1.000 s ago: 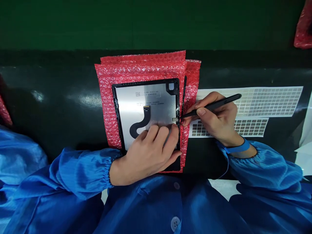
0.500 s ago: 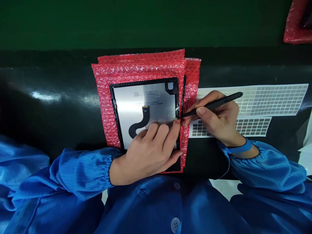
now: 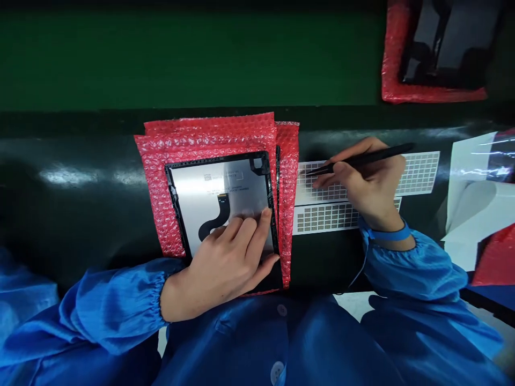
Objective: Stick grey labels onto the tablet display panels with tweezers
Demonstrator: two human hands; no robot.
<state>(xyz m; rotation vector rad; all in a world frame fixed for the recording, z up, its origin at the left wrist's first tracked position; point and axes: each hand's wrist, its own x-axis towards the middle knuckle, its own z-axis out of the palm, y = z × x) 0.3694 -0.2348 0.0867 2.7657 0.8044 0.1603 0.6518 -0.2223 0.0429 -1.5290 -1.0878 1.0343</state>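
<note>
A tablet panel (image 3: pixel 225 185) lies back up, silver with a black frame and a curved black flex cable (image 3: pixel 213 222), on a stack of red bubble-wrap bags (image 3: pixel 193 136). My left hand (image 3: pixel 229 257) rests flat on the panel's lower right, fingers stretched out and pressing it. My right hand (image 3: pixel 368 179) is closed on black tweezers (image 3: pixel 362 159). The tweezers' tip sits over the upper white sheet of small grey sticker squares (image 3: pixel 418 171), just right of the bags. A second sticker sheet (image 3: pixel 322 219) lies below it.
The black worktop (image 3: pixel 80 198) meets a green belt (image 3: pixel 181 59) at the back. Another dark panel on red bubble wrap (image 3: pixel 434 53) sits at the top right. White backing sheets (image 3: pixel 470 203) and a red bag (image 3: pixel 497 257) lie at the right edge.
My right hand has carried the tweezers away from the panel's right edge to the sticker sheet. My left hand stays pressed on the panel. The view has shifted up and to the right.
</note>
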